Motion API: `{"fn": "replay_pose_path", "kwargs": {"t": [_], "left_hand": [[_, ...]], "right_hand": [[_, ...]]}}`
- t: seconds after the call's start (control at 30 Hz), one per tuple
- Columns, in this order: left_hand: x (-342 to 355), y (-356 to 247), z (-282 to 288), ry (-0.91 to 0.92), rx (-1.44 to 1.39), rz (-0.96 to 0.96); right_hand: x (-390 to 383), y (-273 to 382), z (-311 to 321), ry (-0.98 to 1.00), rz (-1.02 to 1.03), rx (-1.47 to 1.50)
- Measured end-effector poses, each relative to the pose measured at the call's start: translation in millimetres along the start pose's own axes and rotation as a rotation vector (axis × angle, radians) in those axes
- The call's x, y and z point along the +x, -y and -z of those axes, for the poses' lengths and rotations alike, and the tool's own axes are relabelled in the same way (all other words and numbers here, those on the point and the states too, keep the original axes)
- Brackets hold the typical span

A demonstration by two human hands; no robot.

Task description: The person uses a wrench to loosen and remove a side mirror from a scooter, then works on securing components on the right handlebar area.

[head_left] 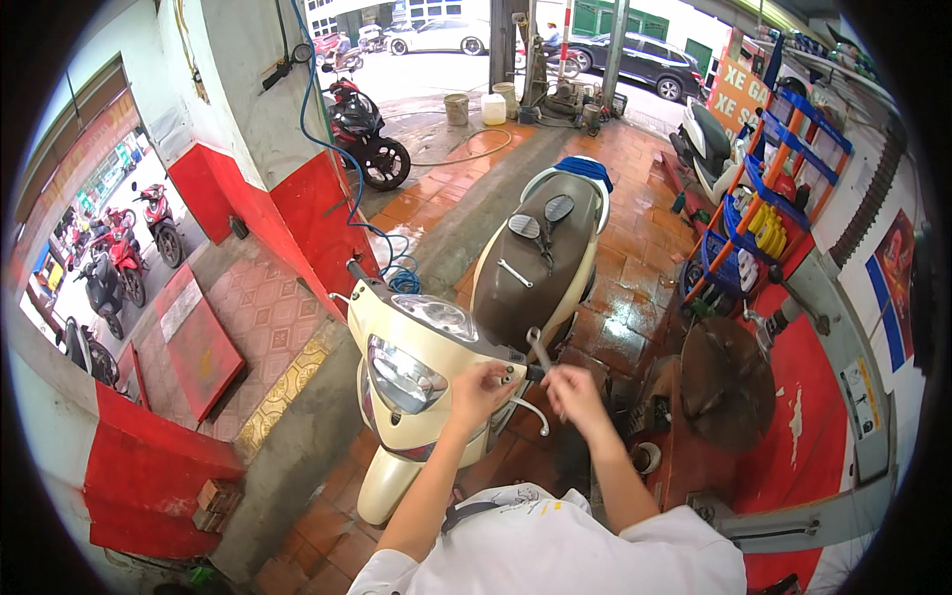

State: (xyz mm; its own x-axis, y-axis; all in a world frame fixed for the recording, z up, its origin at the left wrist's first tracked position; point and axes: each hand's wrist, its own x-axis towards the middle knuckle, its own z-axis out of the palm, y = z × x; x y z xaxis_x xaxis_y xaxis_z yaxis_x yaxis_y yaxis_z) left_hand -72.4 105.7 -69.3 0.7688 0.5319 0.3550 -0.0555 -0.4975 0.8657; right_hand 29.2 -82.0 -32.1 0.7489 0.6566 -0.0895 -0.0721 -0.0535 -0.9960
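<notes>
My left hand (479, 395) is closed at the right side of a cream scooter's front cowl (446, 364), fingertips beside a small fitting; what they hold is unclear. My right hand (573, 397) grips a metal wrench (538, 348), tilted upward beside the right handlebar grip. The brake lever (534, 413) curves below it. On the brown seat (535, 297) rest two detached mirrors (525, 226) and a second wrench (515, 274). The headlight (405, 375) faces my left.
A tool rack (764, 198) and dark round disc (724, 372) stand at right. A red-painted pillar (317, 223) with a coiled blue hose (404, 278) is at left. Another scooter (362, 134), buckets (456, 109) and a street with vehicles lie behind.
</notes>
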Motion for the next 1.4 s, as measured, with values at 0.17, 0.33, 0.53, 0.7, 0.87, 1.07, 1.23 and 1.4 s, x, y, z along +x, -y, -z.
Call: {"fn": "replay_pose_path", "kwargs": {"t": [0.17, 0.33, 0.53, 0.7, 0.87, 1.07, 1.23, 1.4], "left_hand": [[-1, 3, 0, 0.069, 0.078, -0.066], [1, -18, 1, 0.107, 0.139, -0.175], [7, -18, 13, 0.221, 0.07, -0.16], [5, -14, -1, 0.134, 0.116, -0.202], [7, -17, -6, 0.141, 0.177, -0.013], [23, -28, 2, 0.275, 0.296, -0.235], [32, -30, 27, 0.553, 0.094, -0.33], [36, -6, 20, 0.482, 0.07, -0.473]], "right_hand": [[-55, -42, -45, -0.019, -0.174, 0.079], [-61, -54, -44, -0.106, -0.089, 0.209], [-52, -43, -25, -0.073, -0.012, 0.176], [-65, -49, -34, -0.112, -0.059, 0.263], [-77, -57, -42, -0.125, -0.027, 0.295], [-86, -50, -30, -0.169, 0.013, 0.257], [-96, -50, -35, -0.182, -0.013, 0.27], [-107, -54, -52, -0.239, -0.089, 0.288]]}}
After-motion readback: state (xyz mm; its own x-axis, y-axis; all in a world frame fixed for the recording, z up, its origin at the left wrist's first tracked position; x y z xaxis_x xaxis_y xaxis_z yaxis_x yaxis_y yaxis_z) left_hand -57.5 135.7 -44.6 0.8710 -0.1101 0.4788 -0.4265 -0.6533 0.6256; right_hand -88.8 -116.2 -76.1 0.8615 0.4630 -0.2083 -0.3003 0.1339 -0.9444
